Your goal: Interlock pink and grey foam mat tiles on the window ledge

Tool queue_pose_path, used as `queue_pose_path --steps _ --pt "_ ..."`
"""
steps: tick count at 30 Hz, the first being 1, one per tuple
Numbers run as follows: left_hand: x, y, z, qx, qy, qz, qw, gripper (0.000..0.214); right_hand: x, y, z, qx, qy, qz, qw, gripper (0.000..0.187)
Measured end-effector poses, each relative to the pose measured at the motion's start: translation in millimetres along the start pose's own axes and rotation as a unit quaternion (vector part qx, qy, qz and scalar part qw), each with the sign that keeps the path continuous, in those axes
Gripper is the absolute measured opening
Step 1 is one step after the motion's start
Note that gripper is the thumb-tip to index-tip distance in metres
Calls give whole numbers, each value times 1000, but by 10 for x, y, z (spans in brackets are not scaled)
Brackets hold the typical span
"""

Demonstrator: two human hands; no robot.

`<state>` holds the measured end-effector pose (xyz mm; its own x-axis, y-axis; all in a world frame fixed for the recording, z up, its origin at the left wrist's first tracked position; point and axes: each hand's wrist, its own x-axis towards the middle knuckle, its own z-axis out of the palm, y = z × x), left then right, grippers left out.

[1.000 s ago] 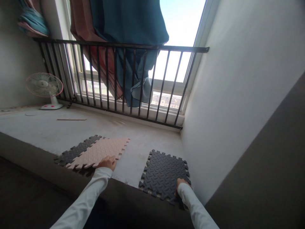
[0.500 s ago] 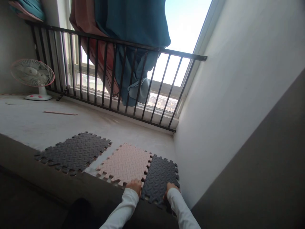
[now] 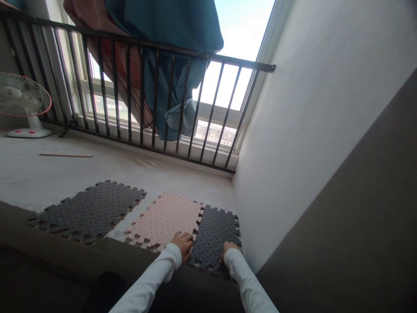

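Note:
A narrow dark grey foam mat tile (image 3: 213,232) with toothed edges lies by the wall. My right hand (image 3: 230,249) is closed on its right edge, near the front corner; the fingertips are partly hidden. To its left is a pink foam mat tile (image 3: 171,217), right against the dark one. My left hand (image 3: 183,244) rests over the seam between these two, near their front edges, its fingers stretched out toward the dark tile. Another dark grey foam mat tile (image 3: 93,208) lies farther left, with a strip of bare ledge between it and the pink one.
The pale ledge (image 3: 107,163) drops off along its front. A white wall (image 3: 293,130) rises at the right. Black railing (image 3: 156,152) runs along the window, with a blue and pink curtain (image 3: 172,30) hanging there. A fan (image 3: 24,102) and a thin stick (image 3: 66,155) are at the left.
The view has shifted right, so the scene sits farther left. My left hand has slid slightly up along the seam, its fingers now laid over it. My right hand stays at the narrow tile's edge.

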<state>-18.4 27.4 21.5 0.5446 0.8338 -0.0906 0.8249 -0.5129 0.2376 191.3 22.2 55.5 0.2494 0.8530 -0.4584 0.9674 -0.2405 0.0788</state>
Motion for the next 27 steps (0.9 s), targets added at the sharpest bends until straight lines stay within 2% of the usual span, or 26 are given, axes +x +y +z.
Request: queue_pose_path --steps 4,10,16,27 --pt "74 -65 14 -6 -41 -1 999 41 7 5 8 1 -3 1 1000 65" --pt "24 -161 -43 -3 -26 -40 999 42 38 6 13 2 -11 4 1000 71" --pt "-33 -288 -72 16 -33 -76 996 46 12 -7 -8 -1 -14 -4 1000 65" --pt "-75 -358 -123 21 -40 -84 995 43 12 15 15 2 -13 -6 1000 70"
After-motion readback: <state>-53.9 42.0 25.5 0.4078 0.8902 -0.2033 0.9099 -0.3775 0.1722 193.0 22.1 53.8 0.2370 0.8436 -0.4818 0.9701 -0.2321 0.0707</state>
